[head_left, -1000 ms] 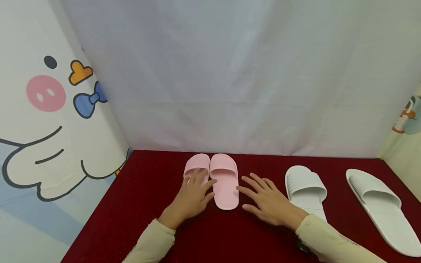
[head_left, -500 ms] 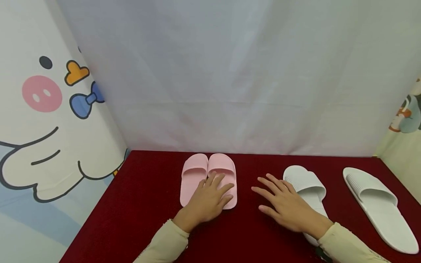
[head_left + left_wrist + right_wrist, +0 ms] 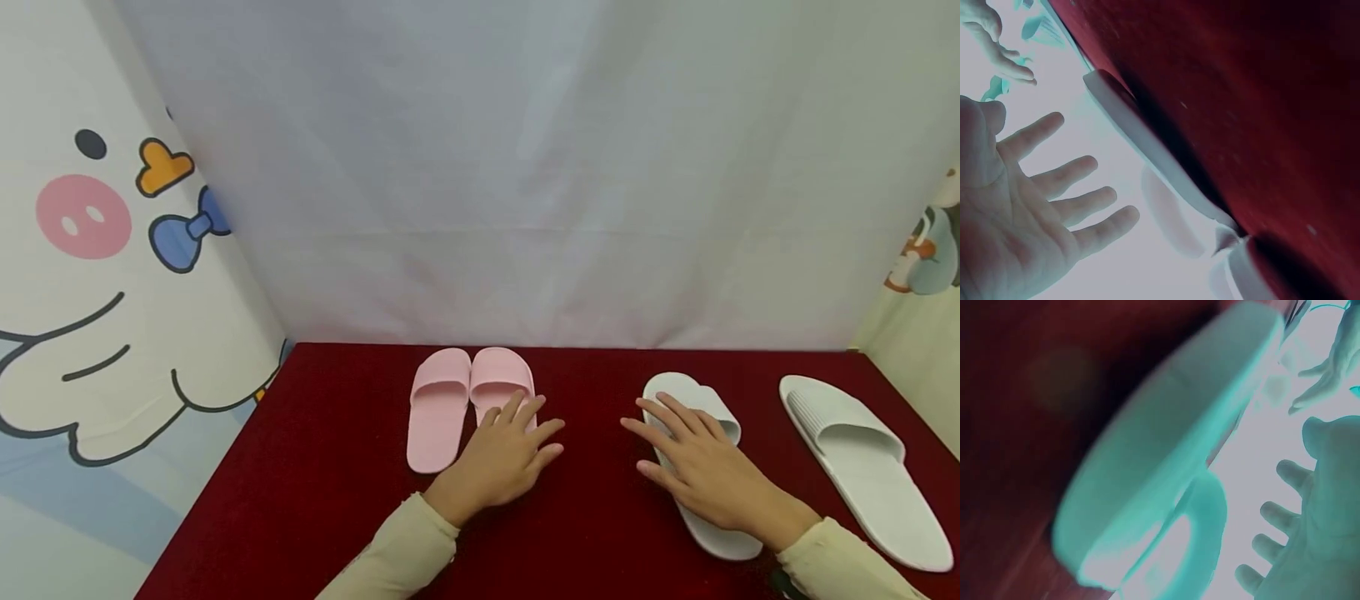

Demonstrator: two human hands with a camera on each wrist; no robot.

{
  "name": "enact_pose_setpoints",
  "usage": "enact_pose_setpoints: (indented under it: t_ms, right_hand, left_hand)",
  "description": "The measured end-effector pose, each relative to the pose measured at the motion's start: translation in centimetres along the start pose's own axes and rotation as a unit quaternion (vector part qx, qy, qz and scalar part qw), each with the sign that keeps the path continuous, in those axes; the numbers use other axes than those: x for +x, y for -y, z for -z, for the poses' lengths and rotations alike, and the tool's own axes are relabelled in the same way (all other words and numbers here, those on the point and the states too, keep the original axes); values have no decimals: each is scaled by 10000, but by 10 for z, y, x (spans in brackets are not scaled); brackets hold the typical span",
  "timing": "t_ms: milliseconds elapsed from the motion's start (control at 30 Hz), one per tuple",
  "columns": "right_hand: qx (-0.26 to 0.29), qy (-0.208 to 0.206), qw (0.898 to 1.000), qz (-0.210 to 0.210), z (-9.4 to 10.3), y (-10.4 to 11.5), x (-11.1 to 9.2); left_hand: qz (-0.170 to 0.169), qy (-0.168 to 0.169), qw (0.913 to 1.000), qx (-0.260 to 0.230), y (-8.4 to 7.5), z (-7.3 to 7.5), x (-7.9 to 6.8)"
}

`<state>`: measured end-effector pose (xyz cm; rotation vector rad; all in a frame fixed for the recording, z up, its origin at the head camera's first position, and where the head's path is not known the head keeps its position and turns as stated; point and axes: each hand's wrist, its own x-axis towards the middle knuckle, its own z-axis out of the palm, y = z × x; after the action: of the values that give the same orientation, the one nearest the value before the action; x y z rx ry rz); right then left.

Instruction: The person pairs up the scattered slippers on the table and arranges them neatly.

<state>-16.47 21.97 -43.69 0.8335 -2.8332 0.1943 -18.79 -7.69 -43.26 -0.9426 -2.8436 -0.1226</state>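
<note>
A pair of pink slippers stands side by side near the table's back: the left one [image 3: 435,425] fully visible, the right one [image 3: 501,368] partly covered by my left hand [image 3: 498,458]. That hand is held over it with fingers spread and nothing in them. In the left wrist view the palm [image 3: 1010,212] appears apart from the slipper edge [image 3: 1141,140]. My right hand [image 3: 701,467], fingers also spread, overlaps a white slipper [image 3: 723,533] in the head view. The right wrist view has that slipper [image 3: 1166,419] close up, the bare fingers [image 3: 1294,475] beside it.
Another white slipper [image 3: 873,471] lies slanted at the right of the dark red tabletop [image 3: 300,467]. A pale curtain [image 3: 525,167] rises behind the table's back edge. A cartoon-printed sheet [image 3: 150,350] hangs at the left.
The left hand has moved right, from the left pink slipper to over the right one. The right hand has moved right, from beside the pink pair to over the nearer white slipper.
</note>
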Motion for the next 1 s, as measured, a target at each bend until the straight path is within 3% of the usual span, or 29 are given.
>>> enact_pose_setpoints:
  t_ms: [267,633,1000]
  right_hand:
    - [-250,-391,9989,-117,5,-29,-13]
    - [18,-555,9974,-455,14,-79,-34]
    - [-252,-855,9953,-367,20,-140,-43]
  left_hand:
    - [-81,-34,10000,22,-10,-4,7]
    - [-291,-68,9995,98,-28,-4,21]
    - [-379,94,9992,125,-41,-5,28]
